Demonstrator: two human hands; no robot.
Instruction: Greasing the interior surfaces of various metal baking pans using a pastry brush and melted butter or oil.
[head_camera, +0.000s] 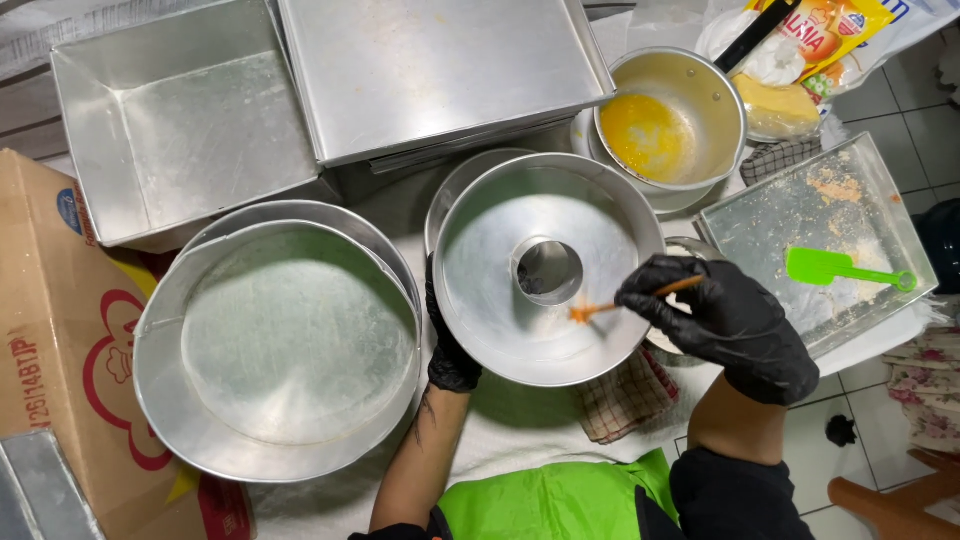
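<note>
The right hand (735, 325) wears a black glove and pinches a small brush (625, 299) with an orange handle between its fingers. The brush tip touches the inside floor of a round metal ring pan (490, 320), close to the tube in the middle. The left hand (450, 355), also in a black glove, is mostly hidden behind the pan's lower left rim; it seems to be closed on that rim to hold the pan tilted up, but the fingers cannot be seen well. The ring pan sits in the middle of the view, above a white cloth (520, 430). To its left is a big round pan (290, 345), stacked inside another round one. Behind these are a square tin (190, 140) and another square tin turned upside down (440, 70). Up and to the right is a small pot (700, 105) with yellow melted fat in it. On the right is a flat tray (800, 215) with crumbs, and a green spatula (835, 268) lies in it. A checked rag (625, 400) pokes out under the ring pan. A cardboard box (60, 330) stands at the left edge.
</note>
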